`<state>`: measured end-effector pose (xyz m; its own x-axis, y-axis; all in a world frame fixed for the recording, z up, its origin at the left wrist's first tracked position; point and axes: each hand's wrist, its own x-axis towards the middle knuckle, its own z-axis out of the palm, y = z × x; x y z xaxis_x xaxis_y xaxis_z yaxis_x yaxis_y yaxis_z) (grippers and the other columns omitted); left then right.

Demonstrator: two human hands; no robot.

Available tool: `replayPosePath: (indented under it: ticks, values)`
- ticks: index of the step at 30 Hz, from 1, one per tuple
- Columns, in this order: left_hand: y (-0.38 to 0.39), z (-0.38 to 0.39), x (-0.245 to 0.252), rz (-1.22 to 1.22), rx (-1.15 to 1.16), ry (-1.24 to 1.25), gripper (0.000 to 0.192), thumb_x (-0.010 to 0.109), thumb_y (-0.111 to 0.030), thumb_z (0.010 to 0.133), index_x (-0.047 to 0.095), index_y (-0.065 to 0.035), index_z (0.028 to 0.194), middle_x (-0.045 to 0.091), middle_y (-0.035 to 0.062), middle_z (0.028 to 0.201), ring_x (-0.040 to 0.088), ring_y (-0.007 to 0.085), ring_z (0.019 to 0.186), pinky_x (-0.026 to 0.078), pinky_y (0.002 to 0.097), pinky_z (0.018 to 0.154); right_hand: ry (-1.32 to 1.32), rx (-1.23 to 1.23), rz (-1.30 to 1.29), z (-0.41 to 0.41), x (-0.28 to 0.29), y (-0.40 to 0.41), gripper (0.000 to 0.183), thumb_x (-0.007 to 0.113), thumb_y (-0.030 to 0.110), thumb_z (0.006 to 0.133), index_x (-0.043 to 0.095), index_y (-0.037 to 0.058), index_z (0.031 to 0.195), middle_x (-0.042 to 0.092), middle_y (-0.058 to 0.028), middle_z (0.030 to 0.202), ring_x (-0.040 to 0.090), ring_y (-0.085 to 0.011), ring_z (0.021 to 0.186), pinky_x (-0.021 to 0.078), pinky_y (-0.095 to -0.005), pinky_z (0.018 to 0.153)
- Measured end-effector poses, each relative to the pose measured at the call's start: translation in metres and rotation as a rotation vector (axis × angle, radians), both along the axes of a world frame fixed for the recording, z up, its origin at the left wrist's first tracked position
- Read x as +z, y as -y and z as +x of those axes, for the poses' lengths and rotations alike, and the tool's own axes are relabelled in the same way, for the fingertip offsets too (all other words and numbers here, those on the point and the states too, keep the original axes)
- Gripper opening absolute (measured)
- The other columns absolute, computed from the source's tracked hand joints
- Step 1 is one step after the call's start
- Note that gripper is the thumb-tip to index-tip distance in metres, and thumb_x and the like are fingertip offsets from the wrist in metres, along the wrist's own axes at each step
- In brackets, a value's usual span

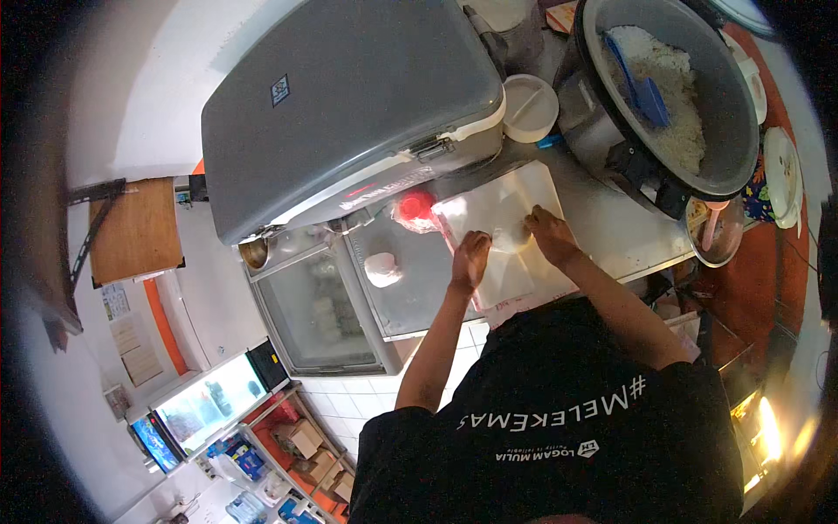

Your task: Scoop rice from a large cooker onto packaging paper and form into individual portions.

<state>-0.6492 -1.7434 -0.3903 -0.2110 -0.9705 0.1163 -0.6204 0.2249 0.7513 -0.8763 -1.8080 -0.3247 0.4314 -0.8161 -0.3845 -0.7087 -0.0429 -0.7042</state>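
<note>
A stack of pale wrapping paper [524, 278] with red print along its edges lies in front of me on the metal counter. Over it, my left hand [471, 261] and my right hand [551, 234] are a short way apart, fingers curled and pinched. Between them spans a thin, translucent sheet [509, 241], probably plastic, its edges hard to make out. Close to my left hand, a red object [416, 205] sits in clear plastic at the paper's far left corner. Farther left on the counter is a small white bundle [383, 270].
A large grey cool box [353, 98] stands behind the paper. At right, an open rice cooker [589, 141] holds rice [681, 98] and a blue rice paddle [648, 98]. A round white lid [530, 108] lies between them. A glass-topped chest [314, 308] adjoins the counter [628, 232] at left.
</note>
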Motion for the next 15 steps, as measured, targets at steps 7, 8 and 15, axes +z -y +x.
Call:
replayPosePath:
  ticks: [7,8,15]
  values:
    - [-0.015,-0.026,0.034,0.025,0.004,0.208,0.015,0.059,-0.003,0.083,0.061,0.0018,0.097,0.058,0.0146,0.104,0.058,0.0346,0.097,0.051,0.0427,0.085,0.019,0.087,-0.701,-0.029,-0.075,-0.045,0.015,0.055,0.008,0.089,0.052,-0.0010,0.101,0.054,-0.0210,0.107,0.059,-0.0343,0.096,0.0512,-0.0444,0.083]
    - [-0.012,-0.023,0.035,0.163,-0.019,0.258,0.016,0.059,-0.005,0.083,0.061,0.0009,0.098,0.057,0.0144,0.105,0.057,0.0337,0.100,0.051,0.0425,0.084,0.020,0.067,-0.637,-0.028,-0.076,-0.045,0.016,0.056,0.007,0.088,0.053,-0.0009,0.101,0.054,-0.0206,0.106,0.059,-0.0350,0.096,0.0512,-0.0448,0.082]
    - [0.024,-0.030,0.029,0.006,0.170,0.286,0.012,0.060,-0.012,0.083,0.060,-0.0035,0.091,0.058,0.0147,0.101,0.060,0.0324,0.098,0.051,0.0437,0.075,0.018,-0.017,-0.349,-0.009,-0.062,-0.003,0.026,0.066,0.008,0.078,0.049,0.0014,0.097,0.053,-0.0208,0.093,0.055,-0.0421,0.097,0.0475,-0.0516,0.079]
